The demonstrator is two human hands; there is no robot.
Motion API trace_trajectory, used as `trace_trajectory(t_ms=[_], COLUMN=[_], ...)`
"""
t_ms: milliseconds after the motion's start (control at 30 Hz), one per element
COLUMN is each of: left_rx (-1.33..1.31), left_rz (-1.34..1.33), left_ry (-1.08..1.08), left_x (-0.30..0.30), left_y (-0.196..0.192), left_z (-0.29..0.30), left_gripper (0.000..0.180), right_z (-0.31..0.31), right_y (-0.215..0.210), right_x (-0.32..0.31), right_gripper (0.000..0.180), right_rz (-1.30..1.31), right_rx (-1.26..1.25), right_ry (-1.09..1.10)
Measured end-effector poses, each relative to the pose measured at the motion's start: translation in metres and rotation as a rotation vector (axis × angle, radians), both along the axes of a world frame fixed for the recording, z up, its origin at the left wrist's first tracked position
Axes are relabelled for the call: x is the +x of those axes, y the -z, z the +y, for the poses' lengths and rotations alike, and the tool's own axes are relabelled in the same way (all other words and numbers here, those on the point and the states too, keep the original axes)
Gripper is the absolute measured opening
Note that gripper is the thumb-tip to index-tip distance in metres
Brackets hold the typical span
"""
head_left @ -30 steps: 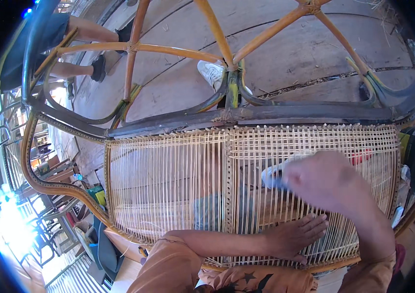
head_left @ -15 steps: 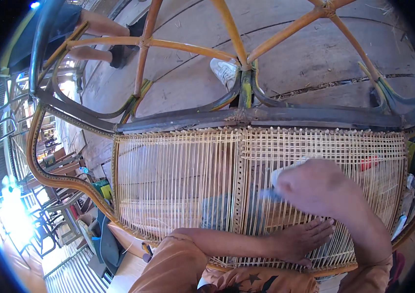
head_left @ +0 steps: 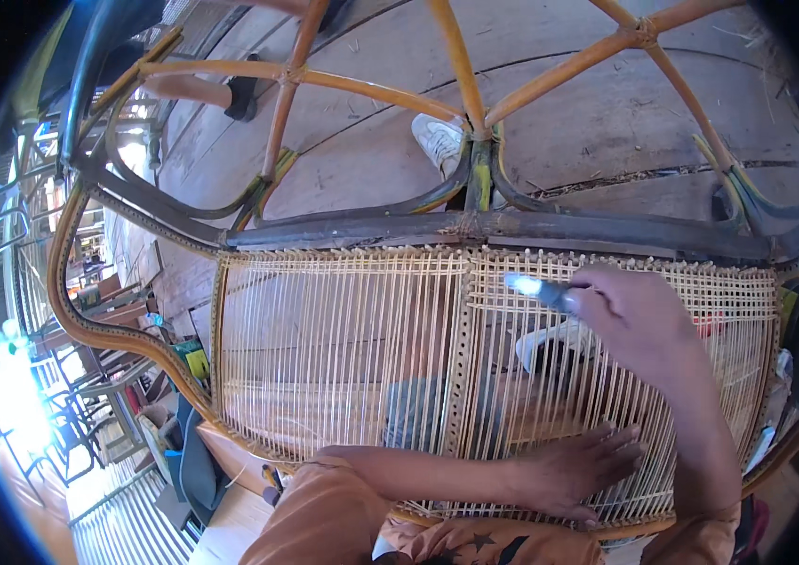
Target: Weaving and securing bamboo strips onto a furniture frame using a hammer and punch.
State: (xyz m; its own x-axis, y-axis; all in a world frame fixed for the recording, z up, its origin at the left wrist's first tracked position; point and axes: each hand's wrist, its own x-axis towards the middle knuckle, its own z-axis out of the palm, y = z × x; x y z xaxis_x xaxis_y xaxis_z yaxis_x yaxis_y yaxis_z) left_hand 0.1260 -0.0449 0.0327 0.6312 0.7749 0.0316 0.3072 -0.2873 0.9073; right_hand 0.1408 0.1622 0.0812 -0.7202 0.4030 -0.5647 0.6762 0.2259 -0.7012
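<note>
My right hand (head_left: 627,309) is closed around a short tool (head_left: 533,286) with a dark body and a bright, shiny end that points left. It hovers over the upper woven rows of the right cane panel (head_left: 691,353). My left hand (head_left: 576,474) lies flat on the lower part of that panel, fingers spread, with nothing in it. Between the two panels runs a drilled rattan strip (head_left: 460,363). The left cane panel (head_left: 324,348) has mostly lengthwise strands, with crosswise ones at its top edge. Strand ends stick up along the top edge.
A dark rail (head_left: 343,231) borders the panels' far side, with orange rattan poles (head_left: 456,56) beyond it. A curved drilled frame (head_left: 98,341) bends out at left. White shoes show below the cane. Another person's leg (head_left: 194,89) is at upper left, near stacked chair frames (head_left: 70,372).
My right hand has moved up and away from me to the panel's upper rows, and the tool shows clearly now. My left hand stays flat. The other person's legs have shifted.
</note>
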Motion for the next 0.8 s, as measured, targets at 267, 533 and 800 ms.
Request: trace_trajectory(t_ms=[267, 533, 800], left_rx=[-0.033, -0.169, -0.165], left_rz=[1.042, 1.025, 1.000], left_ry=[-0.766, -1.008, -1.043], left_x=[-0.112, -0.121, -0.118], left_y=[0.001, 0.043, 0.041], left_z=[0.017, 0.017, 0.023], left_gripper=[0.058, 0.059, 0.055], right_z=[-0.008, -0.025, -0.042], right_y=[0.010, 0.021, 0.054], right_x=[0.041, 0.031, 0.019], right_gripper=[0.028, 0.024, 0.027], right_rz=[0.173, 0.170, 0.221], right_rx=[0.013, -0.133, -0.147], right_ry=[0.356, 0.191, 0.233])
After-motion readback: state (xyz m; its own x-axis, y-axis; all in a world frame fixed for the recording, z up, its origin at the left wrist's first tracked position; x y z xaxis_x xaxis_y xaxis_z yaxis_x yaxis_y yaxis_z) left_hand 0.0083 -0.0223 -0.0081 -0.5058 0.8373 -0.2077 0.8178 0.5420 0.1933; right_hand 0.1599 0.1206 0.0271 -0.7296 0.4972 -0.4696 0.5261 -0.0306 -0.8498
